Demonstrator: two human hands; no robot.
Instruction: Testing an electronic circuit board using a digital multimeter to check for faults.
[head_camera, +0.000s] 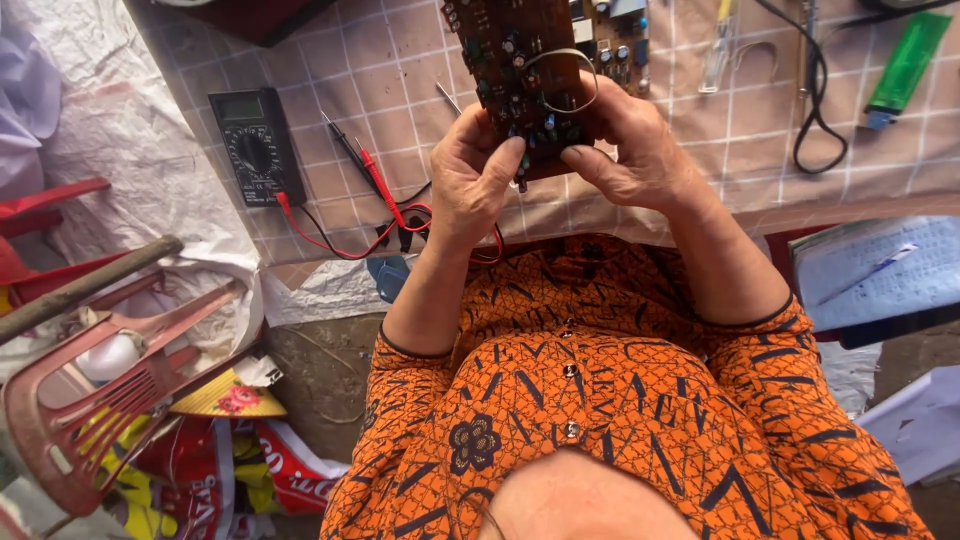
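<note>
Both hands up over the surface (700, 170), which has a tile-pattern cloth on it. Left hand (478, 175) and right hand (632, 148) are each closed on the brown circuit board (520, 60), held up off the surface, component side toward the person. Left fingers (500, 165) curl round the board's lower left edge; right thumb presses near the bottom edge, other fingers wrap behind the right side. A thin wire loop (562, 80) arcs across the board's face.

On the surface to the left lies a black multimeter (256, 145), w/ red and black probes (375, 180) beside it, leads trailing toward the left wrist. Far right: a green lighter-like thing (905, 62), prob. a lighter but too small to be sure. A black cable (815, 110) lies near it. A red plastic chair (90, 400) lies tipped over at lower left.
</note>
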